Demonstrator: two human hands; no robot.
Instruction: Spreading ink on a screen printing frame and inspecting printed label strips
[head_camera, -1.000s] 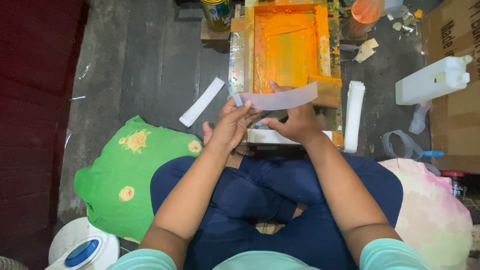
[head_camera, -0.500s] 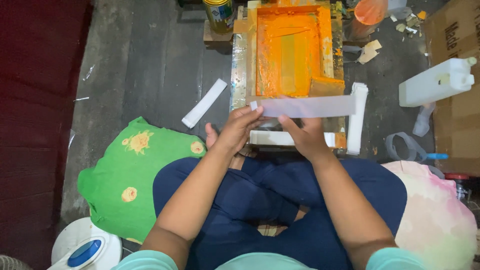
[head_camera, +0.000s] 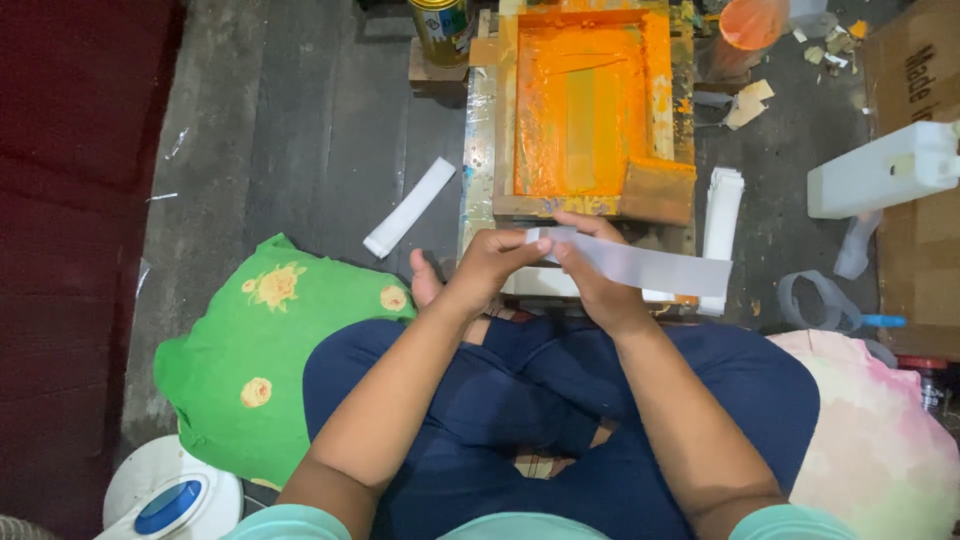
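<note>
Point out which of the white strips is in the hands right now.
The long white strip held at its left end by both the left hand and right hand. The loose strip lies alone on the floor; the stack rests beside the orange frame.

The person sat cross-legged, both bare forearms reaching forward from short teal sleeves and converging over the lap. The left hand (head_camera: 492, 262) was raised at the wrist, its fingers curled inward and its fingertips pinched together at the upper right, thumb side turned toward the other hand. The right hand (head_camera: 592, 272) lay just beside it, almost touching, knuckles up and fingers bent down in a matching pinch. The two wrists angled toward each other, the elbows spread wide above the knees, and a bare foot showed beneath the left wrist.
</note>
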